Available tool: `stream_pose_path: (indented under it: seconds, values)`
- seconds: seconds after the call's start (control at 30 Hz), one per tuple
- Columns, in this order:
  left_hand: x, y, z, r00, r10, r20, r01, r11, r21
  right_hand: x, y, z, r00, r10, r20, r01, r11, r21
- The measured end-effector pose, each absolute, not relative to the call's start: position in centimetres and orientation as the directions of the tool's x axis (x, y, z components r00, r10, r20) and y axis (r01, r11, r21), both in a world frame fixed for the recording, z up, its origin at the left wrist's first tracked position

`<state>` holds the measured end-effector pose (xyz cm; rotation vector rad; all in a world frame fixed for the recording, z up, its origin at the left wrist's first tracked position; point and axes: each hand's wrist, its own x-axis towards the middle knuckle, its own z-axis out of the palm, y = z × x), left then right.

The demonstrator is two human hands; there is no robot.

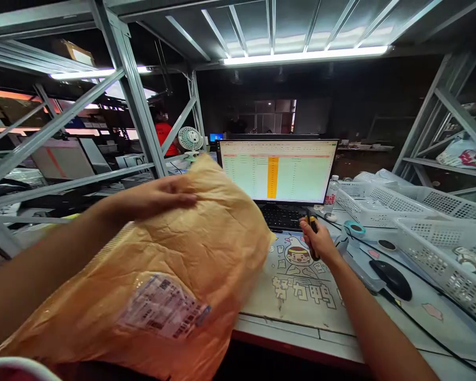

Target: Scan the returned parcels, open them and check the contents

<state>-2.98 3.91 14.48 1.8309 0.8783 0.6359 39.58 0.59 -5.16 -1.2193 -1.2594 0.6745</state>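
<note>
Mailer [210,248], yellow and crinkled, is tilted up in front of you on your left, overlapping the near edge of the table [277,324], its printed shipping label [166,307] facing you near the lower end. Your left hand [158,198] lies at its upper left edge, with fingers across the near face; blur hides whether they are clamped on it or merely resting there. Your right hand [321,241] has its fingers wrapped around a yellow-and-black tool, probably a utility knife [313,253], above the cartoon-printed mat [297,286] and just in front of the keyboard [281,217]. The tool and the mailer are apart, so you appear to be at the handling step, positioning the parcel with the tool ready, rather than cutting. From here, any use of a blade would call for a steady mailer, a clear view of its edge, and your left fingers well off the cutting line; you would also want the label readable. Whether the blade is out, or the mailer's upper edge sealed, you cannot tell from this view.
</note>
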Motion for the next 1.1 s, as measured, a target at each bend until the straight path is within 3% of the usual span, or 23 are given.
stream_pose_path:
  seconds: [0.1,0.23,0.33,0.4,0.47,0.53,0.63,0.73,0.83,0.9,1.0,1.1]
  values:
    - [3.2,2.1,13.8,0.796,0.600,-0.074,0.286,-0.265,0.921,37.1,-1.3,-1.7,0.104,0.902,0.419,0.007,0.421,-0.907]
    - [7.5,1.5,11.3,0.878,0.467,-0.103,0.285,-0.339,0.897,35.5,-3.7,1.0,-0.073,0.933,0.351,0.068,0.356,-0.932]
    - [5.5,1.8,10.7,0.850,0.487,-0.202,0.413,-0.379,0.828,37.1,-4.4,0.0,0.094,0.944,0.318,0.129,0.305,-0.944]
    - [3.0,2.0,10.6,0.787,0.525,-0.324,0.564,-0.398,0.724,39.2,-4.2,-1.3,0.246,0.923,0.295,0.136,0.269,-0.954]
    - [0.9,1.9,10.1,0.724,0.597,-0.346,0.659,-0.447,0.605,41.3,-3.9,-2.2,0.312,0.910,0.274,0.187,0.224,-0.956]
    - [0.0,1.2,9.5,0.677,0.708,-0.202,0.691,-0.515,0.507,42.8,-3.9,-2.2,0.356,0.881,0.311,0.354,0.181,-0.917]
    - [0.7,-0.7,8.7,0.544,0.825,0.151,0.767,-0.562,0.309,43.0,-5.0,-0.1,0.440,0.726,0.528,0.697,0.095,-0.711]
    - [2.4,-3.1,9.0,0.472,0.796,0.379,0.822,-0.553,0.138,39.8,-7.8,3.4,0.269,0.692,0.669,0.889,0.089,-0.450]
    - [3.9,-4.9,9.6,0.500,0.690,0.524,0.801,-0.598,0.024,34.6,-10.4,6.5,-0.028,0.806,0.591,0.969,0.166,-0.181]
    - [4.8,-5.6,9.6,0.521,0.572,0.634,0.780,-0.620,-0.081,31.3,-11.2,7.9,-0.137,0.838,0.528,0.983,0.180,-0.030]
    - [5.5,-5.9,9.2,0.541,0.340,0.769,0.748,-0.614,-0.254,27.9,-11.2,9.0,-0.171,0.848,0.502,0.985,0.155,0.074]
    - [5.3,-6.0,8.9,0.577,0.143,0.804,0.697,-0.600,-0.393,26.9,-10.4,9.5,-0.188,0.847,0.497,0.982,0.153,0.110]
